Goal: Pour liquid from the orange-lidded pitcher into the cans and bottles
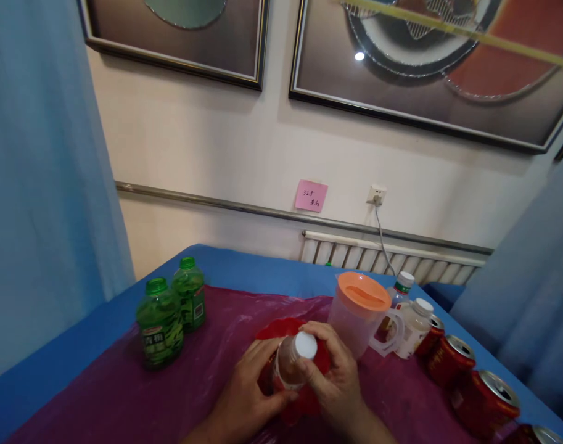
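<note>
A small clear bottle with a white cap and a printed label is held upright, leaning a little, between both hands. My left hand wraps around the body of the bottle, its thumb across the front near the label. My right hand closes on the upper part from the other side, with thumb and fingers around the cap. Behind and below the bottle a red dish with a scalloped rim is partly hidden by the hands. Close to the right hand stands a translucent pitcher with an orange lid.
Two green bottles stand on the left. Right of the pitcher are two white-capped bottles and several red cans along the edge. Purple plastic sheeting covers the blue table. A radiator is behind.
</note>
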A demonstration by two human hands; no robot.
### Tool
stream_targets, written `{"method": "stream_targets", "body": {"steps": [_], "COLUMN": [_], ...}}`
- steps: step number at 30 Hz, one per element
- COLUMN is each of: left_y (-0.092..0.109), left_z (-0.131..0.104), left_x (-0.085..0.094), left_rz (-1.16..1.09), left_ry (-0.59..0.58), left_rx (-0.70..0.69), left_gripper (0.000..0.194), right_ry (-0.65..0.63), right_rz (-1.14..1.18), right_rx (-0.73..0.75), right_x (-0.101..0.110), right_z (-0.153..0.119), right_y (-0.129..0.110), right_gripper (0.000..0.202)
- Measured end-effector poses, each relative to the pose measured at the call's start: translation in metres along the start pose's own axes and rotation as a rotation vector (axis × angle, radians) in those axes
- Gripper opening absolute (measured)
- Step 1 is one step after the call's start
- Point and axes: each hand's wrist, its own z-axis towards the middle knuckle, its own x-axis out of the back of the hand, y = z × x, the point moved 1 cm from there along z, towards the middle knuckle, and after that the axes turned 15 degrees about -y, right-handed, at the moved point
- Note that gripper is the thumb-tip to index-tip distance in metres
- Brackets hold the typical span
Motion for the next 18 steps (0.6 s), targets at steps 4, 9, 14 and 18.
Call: {"method": "stream_targets", "body": {"steps": [4,9,14,18], "left_y": [0.001,0.001,-0.009,-0.013], "left_z": [0.0,0.0,0.0,-0.001], "left_x": [0.001,0.001,-0.002,-0.003], "left_rz": [0.006,0.043,0.095,0.115], "left_ry": [-0.002,0.019,0.064,0.079], "left_rx": [-0.007,-0.043,-0.052,-0.052], "left_gripper": [0.064,0.062,0.07,0.068], "right_ry": [0.047,0.099,0.033,-0.052], "right_rz": [0.016,0.085,0.082,0.081], "right_rx": [-0.023,-0.073,-0.037,-0.002], "right_x": [-0.003,-0.008,-0.005,-0.001], "right_z": [0.001,0.0,-0.002,-0.006], "right_y": [0.002,0.002,-0.002,-0.002], "right_gripper": [0.031,0.038,0.039,0.041]}}
